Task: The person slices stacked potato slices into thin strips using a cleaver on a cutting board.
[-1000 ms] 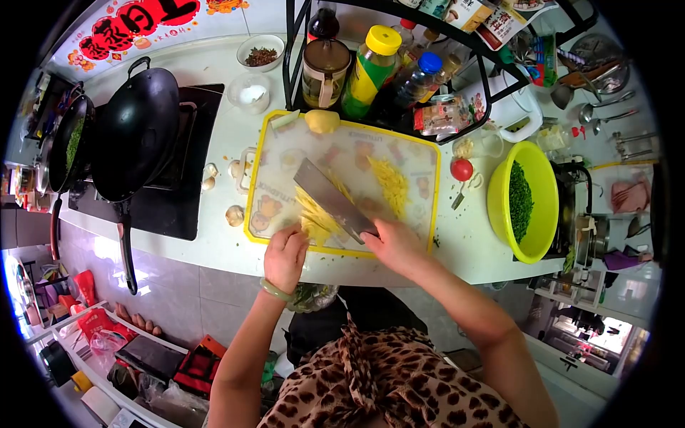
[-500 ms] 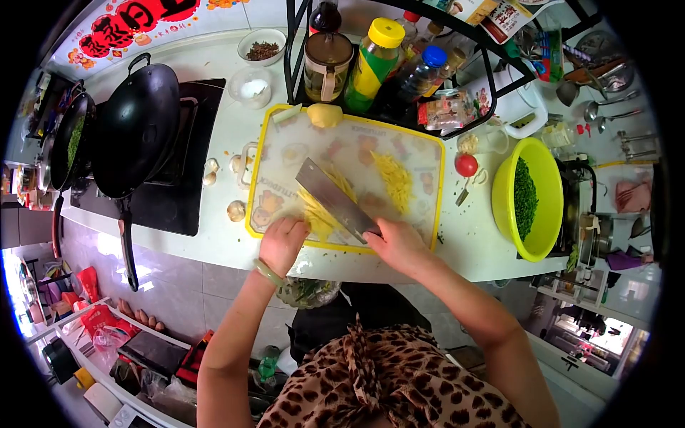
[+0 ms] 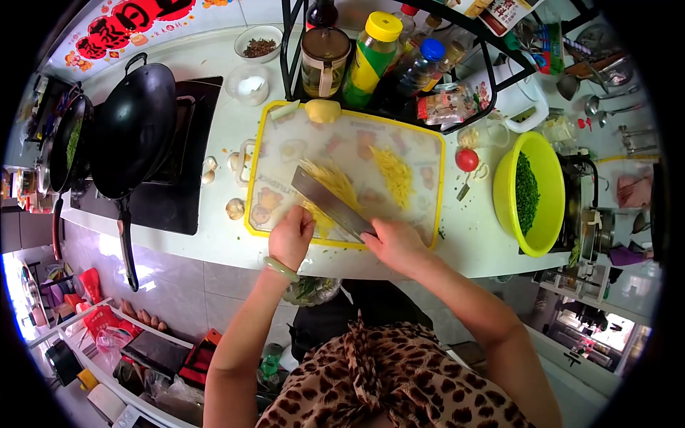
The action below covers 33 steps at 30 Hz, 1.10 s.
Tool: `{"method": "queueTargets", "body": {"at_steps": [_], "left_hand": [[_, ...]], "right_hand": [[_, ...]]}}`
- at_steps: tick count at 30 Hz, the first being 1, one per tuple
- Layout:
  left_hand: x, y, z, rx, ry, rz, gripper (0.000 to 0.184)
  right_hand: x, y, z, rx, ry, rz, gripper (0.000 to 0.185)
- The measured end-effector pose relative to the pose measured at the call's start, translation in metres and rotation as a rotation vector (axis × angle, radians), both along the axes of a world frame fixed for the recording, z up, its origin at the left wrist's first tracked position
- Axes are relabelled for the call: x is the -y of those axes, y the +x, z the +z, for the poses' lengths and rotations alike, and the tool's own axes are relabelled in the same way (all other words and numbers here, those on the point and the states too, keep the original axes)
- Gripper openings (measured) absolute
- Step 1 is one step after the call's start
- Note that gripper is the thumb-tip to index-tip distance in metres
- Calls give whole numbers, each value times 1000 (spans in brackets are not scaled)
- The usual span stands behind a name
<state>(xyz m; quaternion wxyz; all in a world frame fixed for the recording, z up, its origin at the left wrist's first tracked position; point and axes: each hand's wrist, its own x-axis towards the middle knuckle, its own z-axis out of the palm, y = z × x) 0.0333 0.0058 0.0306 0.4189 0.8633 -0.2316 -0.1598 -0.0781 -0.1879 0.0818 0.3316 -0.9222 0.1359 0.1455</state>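
My right hand [image 3: 392, 246] grips the handle of a cleaver [image 3: 330, 205], whose wide blade slants up and left across the cutting board [image 3: 421, 228]. Sliced yellow potato [image 3: 332, 182] fans out along the blade's far side, and more pieces show on its near side. Just left of the blade, at the board's near edge, my left hand [image 3: 291, 235] is closed with curled fingers; whatever they hold is hidden. A separate pile of potato shreds [image 3: 392, 176] lies on the right of the board. At the far edge sit a peeled potato piece [image 3: 323, 110] and a pale strip [image 3: 285, 109].
A black wok [image 3: 135, 128] stands on the stove at left. Garlic [image 3: 235, 208] lies beside the board. Bottles [image 3: 372, 60] fill a black rack behind it. To the right are a tomato [image 3: 467, 160], a peeler [image 3: 464, 188] and a green basin [image 3: 505, 192] of chopped greens.
My left hand has shifted slightly right and its fingers have curled in more. The cleaver has moved a little down and left, and the potato beyond the blade is more spread out.
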Motion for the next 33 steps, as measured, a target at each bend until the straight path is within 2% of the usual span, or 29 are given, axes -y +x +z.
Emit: {"method": "queueTargets", "body": {"at_steps": [4,10,12,18,22,24,27,31,33], "left_hand": [[-4,-5,6,-18,23,28,16],[-11,-10,-2,192,9,-19,18],[-8,-9,-3,273,81,-42,19],[-7,-6,-3,351,18,-97,21],[-4,-6,-3,358,-6,-95,21],[-3,-7,-1,163,6,-26,21],[-4,-8,0,78,-5,58,22],[-6,-8,3,59,-8,64,23],[-10,-8,1,147,28,16,22]], "right_hand": [[-1,2,1,-3,-49,49,26],[-5,2,-2,-9,-26,52,28],[-6,2,-5,-34,-24,50,28],[-5,4,-8,-66,-48,47,28],[-3,3,-10,-30,-4,23,28],[-2,4,-10,-34,-12,30,28],[-3,6,-7,-49,-34,52,28],[-7,6,0,-79,-96,127,25],[-8,5,2,-76,-113,143,25]]}}
